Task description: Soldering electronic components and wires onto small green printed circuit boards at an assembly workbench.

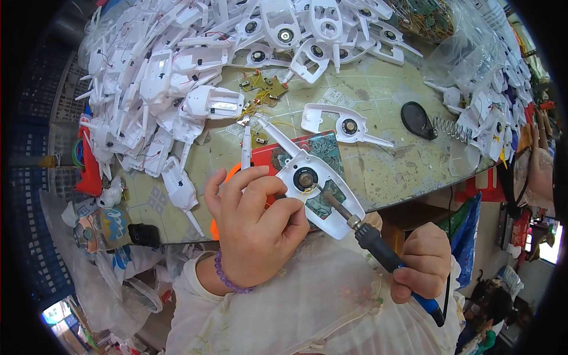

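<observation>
A white plastic housing with a long narrow stem lies tilted before me, a round black-rimmed speaker set in its middle. My right hand is wrapped round the black and blue handle of a soldering iron. The iron's tip reaches the speaker's lower right edge, close to a thin yellow wire. At the housing's left side is my left hand, thumb and index finger bent together and the other fingers curled; whatever they pinch is hidden. Under the housing lies a red-edged piece with a green, mottled surface.
White housings are heaped at the far left and back. A separate speaker housing lies right of centre. Small circuit boards with yellow wires sit behind. A soldering iron stand's coil and black round piece stand at the right.
</observation>
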### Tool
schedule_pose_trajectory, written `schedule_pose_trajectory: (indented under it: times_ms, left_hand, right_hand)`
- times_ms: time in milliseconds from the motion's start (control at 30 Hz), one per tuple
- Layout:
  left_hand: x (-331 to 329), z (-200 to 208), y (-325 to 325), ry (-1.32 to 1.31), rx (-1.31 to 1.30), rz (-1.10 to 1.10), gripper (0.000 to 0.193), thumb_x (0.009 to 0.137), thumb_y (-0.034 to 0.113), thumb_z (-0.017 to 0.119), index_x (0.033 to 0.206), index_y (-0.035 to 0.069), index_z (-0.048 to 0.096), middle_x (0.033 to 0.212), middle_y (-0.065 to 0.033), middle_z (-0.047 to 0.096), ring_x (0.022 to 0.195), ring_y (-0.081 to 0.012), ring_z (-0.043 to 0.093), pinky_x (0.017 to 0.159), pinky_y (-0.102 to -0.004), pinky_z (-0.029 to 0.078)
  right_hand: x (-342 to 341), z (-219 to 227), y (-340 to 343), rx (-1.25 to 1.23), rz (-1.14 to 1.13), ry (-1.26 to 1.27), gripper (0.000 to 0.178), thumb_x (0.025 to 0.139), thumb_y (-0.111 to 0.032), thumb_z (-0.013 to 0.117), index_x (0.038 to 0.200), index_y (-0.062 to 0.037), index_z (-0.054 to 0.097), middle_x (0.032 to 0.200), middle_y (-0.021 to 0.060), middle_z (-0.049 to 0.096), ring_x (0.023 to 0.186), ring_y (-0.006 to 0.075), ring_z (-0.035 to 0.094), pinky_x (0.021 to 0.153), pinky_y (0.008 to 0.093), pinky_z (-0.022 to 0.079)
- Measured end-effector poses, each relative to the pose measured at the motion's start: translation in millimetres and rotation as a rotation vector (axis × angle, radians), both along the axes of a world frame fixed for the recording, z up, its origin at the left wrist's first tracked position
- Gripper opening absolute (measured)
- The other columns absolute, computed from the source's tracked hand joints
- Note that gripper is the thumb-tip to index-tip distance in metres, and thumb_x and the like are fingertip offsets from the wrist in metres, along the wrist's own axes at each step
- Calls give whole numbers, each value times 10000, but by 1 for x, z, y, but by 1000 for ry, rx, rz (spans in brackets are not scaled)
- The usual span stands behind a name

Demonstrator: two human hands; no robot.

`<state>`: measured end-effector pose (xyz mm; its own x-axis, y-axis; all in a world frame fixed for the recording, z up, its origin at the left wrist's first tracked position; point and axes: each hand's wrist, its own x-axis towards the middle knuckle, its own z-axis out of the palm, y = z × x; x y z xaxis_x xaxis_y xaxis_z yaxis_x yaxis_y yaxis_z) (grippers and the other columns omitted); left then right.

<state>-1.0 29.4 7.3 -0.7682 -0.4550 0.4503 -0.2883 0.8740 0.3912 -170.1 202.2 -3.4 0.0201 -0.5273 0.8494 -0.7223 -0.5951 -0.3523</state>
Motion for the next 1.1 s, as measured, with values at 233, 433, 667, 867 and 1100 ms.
schedule_pose_trajectory:
  times_ms: [233,433,667,867,1100]
  left_hand:
    - [-4,10,-6,-100,22,-57,153,619,51,732,717,108,629,952,-25,581,1070,-287,535,969,-514,306]
    - [-6,11,-6,-118,14,-45,142,619,51,727,702,102,625,947,-20,580,1069,-277,536,967,-515,305]
    - [-5,11,-6,-132,14,-55,142,619,51,724,698,106,620,949,-20,580,1072,-274,536,964,-523,302]
    - [-4,12,-6,-131,25,-58,144,620,50,724,700,108,619,953,-20,582,1073,-274,535,964,-527,301]
    - [-4,14,-8,-157,37,-98,136,633,50,716,692,110,609,982,9,634,1098,-258,552,982,-541,281]
  right_hand:
    - [0,0,-2,-26,-7,1,223,848,-213,670,923,-42,548,549,-19,451,406,85,365,356,239,216]
    - [0,1,-1,-6,-4,9,222,846,-212,668,923,-45,543,547,-19,450,408,86,364,361,239,215]
    - [-2,1,-3,-1,21,18,223,842,-209,668,926,-46,540,546,-18,448,405,84,359,360,236,203]
    - [-2,1,-4,-19,28,15,222,840,-206,667,927,-46,540,544,-20,444,396,78,351,353,232,194]
    - [0,-1,-2,-80,-16,-2,197,840,-204,646,909,-50,545,527,-22,428,390,83,348,351,243,193]
